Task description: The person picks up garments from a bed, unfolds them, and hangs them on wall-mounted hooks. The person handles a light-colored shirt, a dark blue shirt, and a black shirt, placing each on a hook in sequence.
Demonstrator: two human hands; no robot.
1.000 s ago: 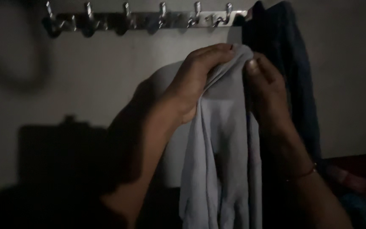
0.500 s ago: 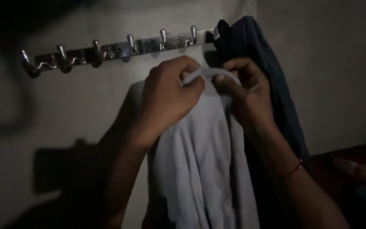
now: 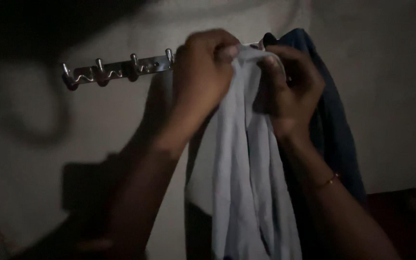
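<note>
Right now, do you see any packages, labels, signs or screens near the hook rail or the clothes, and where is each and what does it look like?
None in view: no package, label, sign or screen shows.
What is there: a metal hook rail on a plain wall, a light garment gripped by the left hand and right hand, and a dark garment hanging at the rail's right end.

Free hooks point(image 3: 99, 67) along left part of metal hook rail point(image 3: 116, 71); bare wall point(image 3: 73, 125) below. Right end blocked by dark blue garment point(image 3: 335, 115), pale cloth point(image 3: 246, 159), left hand point(image 3: 203, 72) and right hand point(image 3: 292, 86).
</note>
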